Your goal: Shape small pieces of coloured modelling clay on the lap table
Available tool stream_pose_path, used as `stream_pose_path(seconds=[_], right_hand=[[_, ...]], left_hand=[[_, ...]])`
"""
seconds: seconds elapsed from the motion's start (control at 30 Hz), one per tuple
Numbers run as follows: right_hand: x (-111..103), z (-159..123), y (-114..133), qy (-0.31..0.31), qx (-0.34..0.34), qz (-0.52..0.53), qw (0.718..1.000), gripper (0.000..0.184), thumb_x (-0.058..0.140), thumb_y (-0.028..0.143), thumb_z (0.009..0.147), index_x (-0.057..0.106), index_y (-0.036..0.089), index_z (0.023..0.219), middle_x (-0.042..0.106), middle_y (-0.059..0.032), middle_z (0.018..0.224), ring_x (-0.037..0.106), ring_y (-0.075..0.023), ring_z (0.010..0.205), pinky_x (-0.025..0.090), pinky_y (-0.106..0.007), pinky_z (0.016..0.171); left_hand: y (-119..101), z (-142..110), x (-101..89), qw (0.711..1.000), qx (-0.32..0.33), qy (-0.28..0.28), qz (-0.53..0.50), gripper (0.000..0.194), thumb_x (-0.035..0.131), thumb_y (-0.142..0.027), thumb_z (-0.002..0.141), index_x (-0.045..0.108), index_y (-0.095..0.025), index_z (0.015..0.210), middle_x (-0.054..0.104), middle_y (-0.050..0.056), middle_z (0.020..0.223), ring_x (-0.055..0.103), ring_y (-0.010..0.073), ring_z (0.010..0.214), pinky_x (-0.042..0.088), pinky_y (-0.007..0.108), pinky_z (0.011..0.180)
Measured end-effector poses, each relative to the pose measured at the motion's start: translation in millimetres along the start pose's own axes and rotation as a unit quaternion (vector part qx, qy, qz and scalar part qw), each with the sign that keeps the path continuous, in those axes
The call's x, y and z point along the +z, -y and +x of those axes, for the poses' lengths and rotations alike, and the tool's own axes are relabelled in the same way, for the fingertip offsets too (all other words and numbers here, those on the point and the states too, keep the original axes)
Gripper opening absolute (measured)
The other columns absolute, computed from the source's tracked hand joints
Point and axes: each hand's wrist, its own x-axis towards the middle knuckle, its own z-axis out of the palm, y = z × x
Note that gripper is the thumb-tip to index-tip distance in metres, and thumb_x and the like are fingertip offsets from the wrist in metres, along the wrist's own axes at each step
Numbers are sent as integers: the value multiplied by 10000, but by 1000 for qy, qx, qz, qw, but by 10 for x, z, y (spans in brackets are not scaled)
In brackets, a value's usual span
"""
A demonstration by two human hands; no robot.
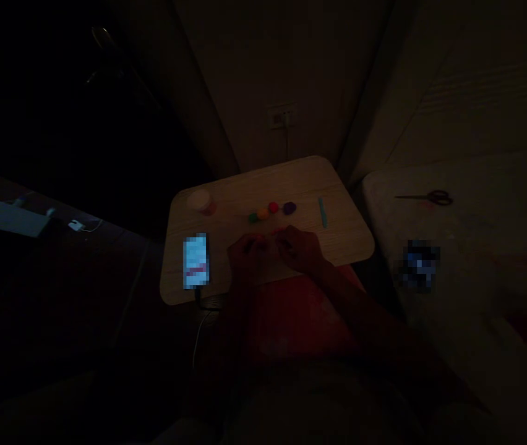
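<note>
My left hand [244,254] and my right hand [301,248] are close together over the near edge of a small wooden table [226,191], fingers curled in. Reddish bits of soft clay [258,237] show at the fingertips of both hands; their shape is lost in the dark. Just beyond lie a green lump [253,217], an orange lump [263,214], a red ball [273,207] and a purple lump [289,208]. The first three sit in a slanting row, and the purple one lies slightly apart. Right of them is a flat blue-green stick [322,212].
A pale-lidded tub [201,201] stands at the table's back left. Nearer, a lit phone [196,261] has a cable attached. Scissors [430,198] and a blurred-out object [420,266] lie on a pale surface to the right. A wall socket [282,115] is behind the table.
</note>
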Motion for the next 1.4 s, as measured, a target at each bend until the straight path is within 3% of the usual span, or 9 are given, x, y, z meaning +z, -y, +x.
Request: stream_pose_path(seconds=[0.17, 0.33, 0.43, 0.57, 0.7, 0.87, 1.07, 1.4], right_hand=[[7, -7, -6, -4, 6, 11, 1000, 91, 532, 219, 942, 609, 209, 990, 725, -76, 1024, 686, -152, 801, 489, -255, 655], [10, -13, -9, -10, 4, 9, 1000, 95, 521, 227, 947, 604, 206, 987, 716, -58, 939, 657, -138, 723, 470, -250, 624], [7, -8, -8, -22, 5, 1, 1000, 90, 522, 233, 945, 604, 208, 970, 701, -46, 892, 635, -132, 697, 455, -248, 613], [-10, 7, -2, -38, -8, 7, 999, 76, 528, 206, 937, 601, 204, 960, 693, -45, 885, 625, -130, 679, 445, -249, 605], [-22, 13, -2, -56, -19, 12, 998, 78, 539, 178, 918, 597, 201, 964, 685, -39, 864, 607, -128, 653, 426, -249, 583], [-13, 2, -11, -44, -8, 12, 999, 87, 518, 191, 915, 594, 207, 953, 671, -36, 844, 605, -127, 667, 436, -249, 609], [-23, 9, 0, -57, -13, -3, 998, 61, 529, 194, 910, 587, 206, 924, 657, -27, 795, 593, -126, 639, 419, -249, 583], [-18, 7, -16, -59, -11, 6, 998, 77, 535, 174, 907, 596, 202, 945, 672, -33, 829, 604, -123, 648, 430, -248, 589]], left_hand=[[-23, -7, -29, 999, 36, 0, 25, 297, 630, -360, 889, 614, -180, 652, 609, -3, 628, 569, 128, 625, 467, 232, 597], [66, 3, -45, 998, 54, -40, 10, 467, 539, -514, 952, 463, -201, 614, 424, -25, 578, 392, 111, 543, 344, 239, 505], [109, 13, -39, 997, 49, -59, 5, 456, 519, -550, 958, 551, -192, 677, 475, -16, 619, 409, 110, 554, 354, 238, 517], [99, 31, -24, 997, 41, -61, 25, 360, 529, -484, 969, 705, -178, 898, 574, -4, 660, 513, 126, 601, 416, 237, 565], [68, 48, -10, 997, 56, -51, 22, 339, 528, -430, 979, 741, -168, 1012, 648, 14, 702, 609, 147, 685, 502, 256, 702], [57, 43, -1, 998, 42, -39, -3, 347, 565, -439, 959, 747, -168, 1075, 708, 32, 776, 651, 153, 719, 534, 268, 739], [16, -6, 28, 999, -8, -15, -28, 239, 658, -363, 874, 778, -160, 913, 772, 65, 834, 708, 171, 742, 570, 279, 724], [-31, -38, -5, 1000, -3, -2, 4, 80, 748, -239, 747, 738, -165, 719, 736, 20, 708, 677, 141, 661, 539, 228, 626]])
